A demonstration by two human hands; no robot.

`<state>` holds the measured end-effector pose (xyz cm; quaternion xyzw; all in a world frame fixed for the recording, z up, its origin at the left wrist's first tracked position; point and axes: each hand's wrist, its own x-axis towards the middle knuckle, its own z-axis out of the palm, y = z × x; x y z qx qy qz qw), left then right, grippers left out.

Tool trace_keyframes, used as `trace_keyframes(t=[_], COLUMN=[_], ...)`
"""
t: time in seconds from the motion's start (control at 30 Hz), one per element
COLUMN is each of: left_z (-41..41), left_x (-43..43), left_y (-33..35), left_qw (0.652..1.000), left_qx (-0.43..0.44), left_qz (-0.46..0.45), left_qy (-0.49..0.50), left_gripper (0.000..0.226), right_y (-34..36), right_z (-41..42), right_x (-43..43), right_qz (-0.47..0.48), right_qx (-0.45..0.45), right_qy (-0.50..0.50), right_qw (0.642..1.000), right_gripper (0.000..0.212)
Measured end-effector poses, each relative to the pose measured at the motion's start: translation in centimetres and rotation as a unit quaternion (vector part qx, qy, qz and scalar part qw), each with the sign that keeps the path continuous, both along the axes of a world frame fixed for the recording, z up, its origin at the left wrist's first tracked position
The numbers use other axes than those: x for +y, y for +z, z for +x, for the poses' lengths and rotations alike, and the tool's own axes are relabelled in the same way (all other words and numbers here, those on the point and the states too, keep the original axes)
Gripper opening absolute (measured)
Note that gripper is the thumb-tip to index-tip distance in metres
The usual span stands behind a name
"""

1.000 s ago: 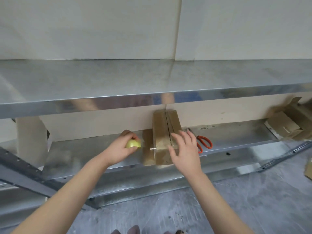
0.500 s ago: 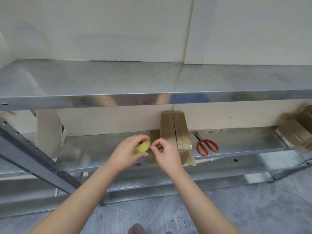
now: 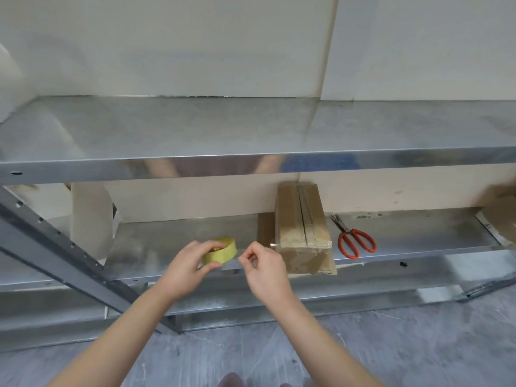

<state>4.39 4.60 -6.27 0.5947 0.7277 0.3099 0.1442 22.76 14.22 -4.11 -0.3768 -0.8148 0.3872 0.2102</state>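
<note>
– Hands, pls: where, and doing what?

– Both out front, low centre of head-cam view, before a metal rack. Gripping a yellow tape roll [image 3: 220, 251] w/ left hand [image 3: 190, 265]: fingers curled over far top rim, thumb pressed on near side. Roll tilted, held at front lip of lower shelf [image 3: 156, 247]; can't tell if touching it.

– And right hand?

– Just right of roll, close but apart. Pinching w/ right hand [image 3: 262, 268]: thumb and forefinger tip to tip, other fingers loosely curled under. Looks to be nipping the tape end [image 3: 240, 258], but clear film, barely visible, so not certain.

– Anything else nr by?

– Brown cardboard box [image 3: 303, 227] on same shelf, just right of right hand, lying front to back, taped seam along top, near end hanging a bit over shelf lip. Scrap of clear tape at box's near-left corner. Red-handled scissors [image 3: 354, 241] flat on shelf, right of box and near it, handles toward viewer, blades toward back wall. More cardboard [image 3: 499, 216] at far right edge. Upper shelf [image 3: 251, 129] above, shiny front edge. Grey floor [image 3: 279, 358] below.
</note>
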Motion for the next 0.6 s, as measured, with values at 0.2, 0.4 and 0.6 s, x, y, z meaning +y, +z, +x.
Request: trace_keyframes(t=[0.2,0.4,0.6], left_z=[-2.1,-3.0,-2.3], left_x=[1.4,2.6,2.8], left_y=[-0.9,-4.8,-8.1], left_qw=[0.996,0.993,0.984], left_qx=[0.083,0.063,0.103], left_qz=[-0.003,-0.087,-0.139], left_qy=[0.037,0.048,0.036], left_gripper=[0.044,0.048,0.039], right_y=[-2.6,-7.0,-10.2], right_z=[-3.5,-6.1,-7.0], right_x=[0.4,3.0,3.4], right_qz=[-0.079,-0.105,-0.127], right_qx=[-0.007,-0.158,-0.259], right_qy=[-0.052,-0.103,-0.126], right_qw=[0.995,0.976,0.949], right_gripper=[0.013,0.022,0.024])
